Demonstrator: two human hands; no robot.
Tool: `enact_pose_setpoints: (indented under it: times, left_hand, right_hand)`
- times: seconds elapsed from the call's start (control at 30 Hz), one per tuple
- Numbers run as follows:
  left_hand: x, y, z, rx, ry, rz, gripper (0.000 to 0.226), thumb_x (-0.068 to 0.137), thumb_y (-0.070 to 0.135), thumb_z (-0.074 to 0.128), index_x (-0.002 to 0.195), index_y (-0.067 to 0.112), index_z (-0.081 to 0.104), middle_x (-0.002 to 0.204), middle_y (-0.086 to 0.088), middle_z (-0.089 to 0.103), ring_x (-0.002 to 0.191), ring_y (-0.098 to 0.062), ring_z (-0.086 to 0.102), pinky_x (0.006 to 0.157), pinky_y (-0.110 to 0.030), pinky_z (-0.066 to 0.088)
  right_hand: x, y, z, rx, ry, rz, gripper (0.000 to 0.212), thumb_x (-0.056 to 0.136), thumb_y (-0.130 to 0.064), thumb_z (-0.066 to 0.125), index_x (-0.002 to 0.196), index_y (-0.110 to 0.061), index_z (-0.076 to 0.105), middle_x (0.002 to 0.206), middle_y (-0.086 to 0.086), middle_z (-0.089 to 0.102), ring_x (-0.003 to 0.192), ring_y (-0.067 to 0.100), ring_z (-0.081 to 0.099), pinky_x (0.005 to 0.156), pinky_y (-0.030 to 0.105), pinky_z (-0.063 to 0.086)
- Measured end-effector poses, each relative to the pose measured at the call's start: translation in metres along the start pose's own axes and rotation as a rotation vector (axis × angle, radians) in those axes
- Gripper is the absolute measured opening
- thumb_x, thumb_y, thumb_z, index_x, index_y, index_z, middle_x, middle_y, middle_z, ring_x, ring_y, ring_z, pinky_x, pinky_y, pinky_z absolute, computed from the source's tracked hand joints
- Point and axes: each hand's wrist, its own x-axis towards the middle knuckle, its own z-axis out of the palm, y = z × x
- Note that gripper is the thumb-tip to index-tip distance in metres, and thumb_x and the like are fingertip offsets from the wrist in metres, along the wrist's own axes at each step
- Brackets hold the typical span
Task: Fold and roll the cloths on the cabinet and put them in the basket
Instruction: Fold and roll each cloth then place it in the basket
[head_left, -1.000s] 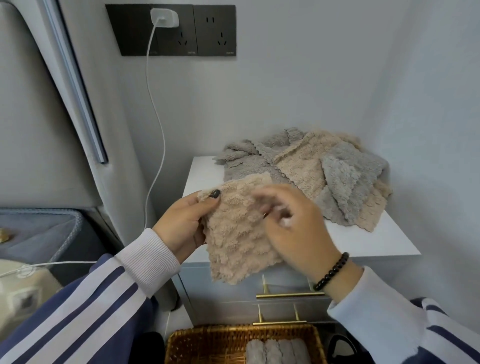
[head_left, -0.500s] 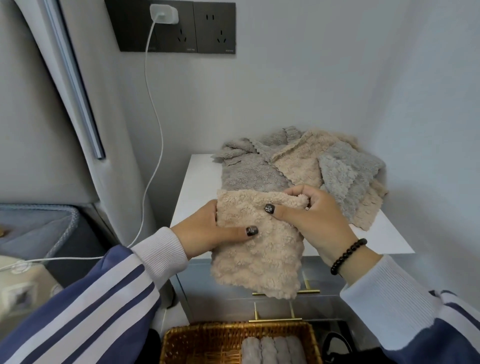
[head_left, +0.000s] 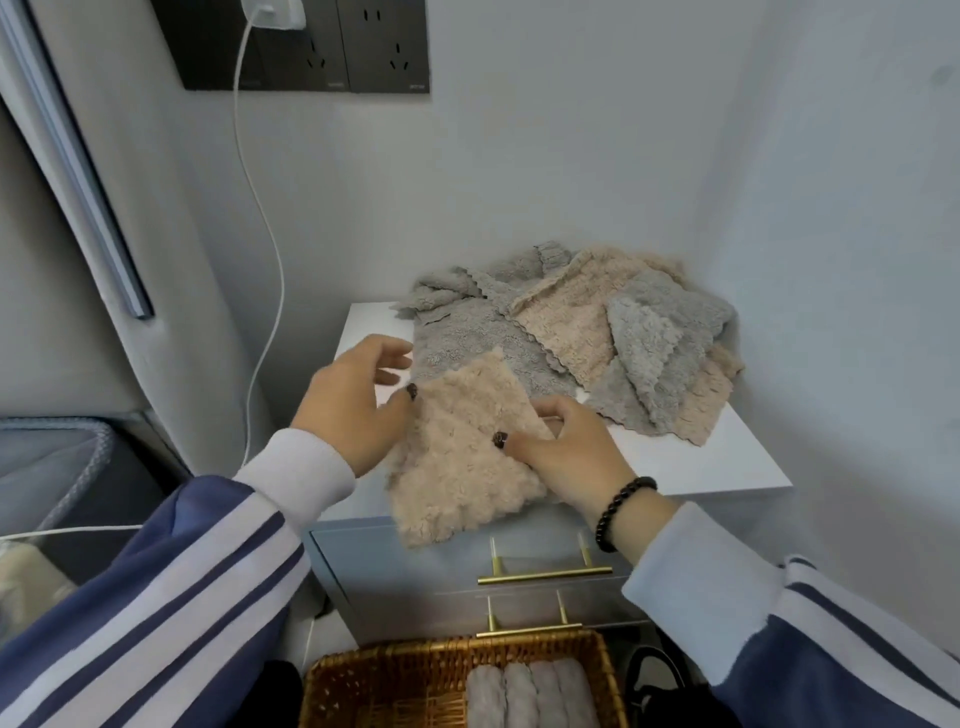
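Cloths first: I count one beige cloth (head_left: 467, 447) between my hands, at the front edge of the white cabinet (head_left: 727, 467), its lower scalloped hem hanging over the drawer fronts. My right hand (head_left: 569, 460) pinches its right side, thumb on top and fingers (head_left: 550, 410) curled under the edge. My left hand (head_left: 353, 405) holds the left edge under the thumb, while the other left fingers (head_left: 389, 358) are spread loosely apart above the cabinet top.

Beyond my fingers, toward the wall corner, lies a heap of cloths (head_left: 597, 332), grey and beige overlapping; I make out roughly three grey and two beige, though the layers hide the exact count. The heap's near grey edge lies just behind the held cloth.

Below my fingers sits the wicker basket (head_left: 363, 686), with four grey rolled cloths (head_left: 530, 696) side by side in its right half. Two brass drawer handles (head_left: 540, 574) stand between the cabinet top and the basket.

Left of my left fingers, a white cable (head_left: 270, 249) drops from a charger (head_left: 270, 13) in the dark socket panel (head_left: 363, 52). A black bead bracelet (head_left: 618, 512) circles my right wrist.
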Motion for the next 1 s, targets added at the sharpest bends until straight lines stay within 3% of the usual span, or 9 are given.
enact_pose_setpoints:
  times: [0.1,0.23,0.33,0.4,0.53,0.6,0.67,0.83,1.0]
  left_hand:
    - [-0.014,0.005,0.015,0.076,-0.038,0.122,0.043,0.093,0.007,0.051,0.134,0.019,0.048,0.132,0.007,0.050,0.117,-0.005,0.045,0.104,-0.015,0.028]
    - [-0.038,0.004,0.041,0.246,-0.402,0.284,0.059,0.097,0.018,0.031,0.152,0.011,0.011,0.159,-0.007,0.014,0.146,-0.015,0.011,0.114,-0.015,0.001]
    - [-0.051,-0.006,0.051,0.571,-0.552,0.326,0.080,0.081,0.053,-0.006,0.149,0.011,-0.017,0.157,-0.005,-0.019,0.145,-0.016,-0.017,0.110,-0.024,-0.018]
    - [-0.058,-0.013,0.052,0.695,-0.540,0.343,0.092,0.074,0.064,-0.007,0.147,0.010,-0.021,0.152,-0.004,-0.026,0.142,-0.020,-0.022,0.110,-0.031,-0.018]
    - [-0.067,-0.030,0.054,0.780,-0.394,0.502,0.097,0.070,0.049,0.061,0.144,-0.006,0.030,0.148,-0.025,0.033,0.134,-0.040,0.037,0.108,-0.050,0.029]
    - [-0.069,-0.038,0.058,0.750,-0.319,0.567,0.078,0.073,0.028,0.061,0.139,-0.005,0.037,0.143,-0.025,0.042,0.130,-0.039,0.045,0.103,-0.052,0.039]
    - [-0.069,-0.046,0.056,0.719,-0.267,0.624,0.066,0.078,0.018,0.039,0.140,-0.004,0.034,0.144,-0.024,0.041,0.131,-0.037,0.044,0.105,-0.050,0.039]
    - [-0.063,-0.066,0.041,0.730,-0.261,0.652,0.081,0.069,0.020,0.065,0.140,-0.002,0.034,0.143,-0.021,0.044,0.130,-0.034,0.046,0.109,-0.041,0.027]
    - [-0.058,-0.068,0.036,0.778,-0.277,0.633,0.089,0.071,0.040,0.066,0.142,-0.001,0.032,0.145,-0.018,0.041,0.134,-0.032,0.042,0.109,-0.048,0.029]
  right_hand:
    - [0.004,0.008,0.008,-0.135,0.078,-0.041,0.041,0.083,-0.033,0.071,0.115,-0.022,0.049,0.107,-0.010,0.054,0.099,0.008,0.054,0.081,0.018,0.040]
    - [0.008,0.010,0.003,-0.201,0.034,-0.057,0.038,0.092,-0.033,0.058,0.126,-0.019,0.049,0.101,-0.011,0.050,0.092,0.006,0.058,0.059,0.005,0.034]
    - [0.014,0.014,-0.003,-0.150,0.002,-0.018,0.042,0.087,-0.033,0.065,0.125,-0.019,0.053,0.114,-0.010,0.056,0.096,0.008,0.057,0.080,0.019,0.044]
    - [0.015,0.016,-0.006,-0.161,-0.008,0.004,0.043,0.081,-0.034,0.071,0.119,-0.020,0.055,0.104,-0.006,0.062,0.092,0.009,0.059,0.078,0.024,0.048]
    - [0.006,0.013,-0.007,-0.517,0.145,-0.258,0.053,0.082,-0.027,0.069,0.129,-0.019,0.046,0.110,-0.002,0.057,0.096,0.013,0.057,0.077,0.024,0.049]
    - [0.004,0.014,-0.003,-0.750,0.236,-0.713,0.052,0.081,-0.010,0.066,0.131,-0.012,0.049,0.121,0.006,0.056,0.108,0.022,0.056,0.089,0.037,0.051]
    - [0.005,0.020,0.003,-0.849,0.099,-1.006,0.046,0.083,-0.002,0.058,0.128,-0.009,0.055,0.127,0.009,0.056,0.117,0.024,0.053,0.100,0.039,0.046]
    - [0.001,0.030,0.002,-0.883,-0.326,-0.708,0.065,0.097,-0.049,0.028,0.151,-0.014,0.019,0.158,-0.002,0.019,0.143,0.003,0.009,0.118,0.023,0.006]
    - [0.006,0.027,-0.002,-1.110,-0.420,-0.651,0.101,0.081,-0.073,0.042,0.151,-0.023,-0.012,0.155,-0.015,-0.016,0.134,-0.006,-0.019,0.111,0.018,-0.010]
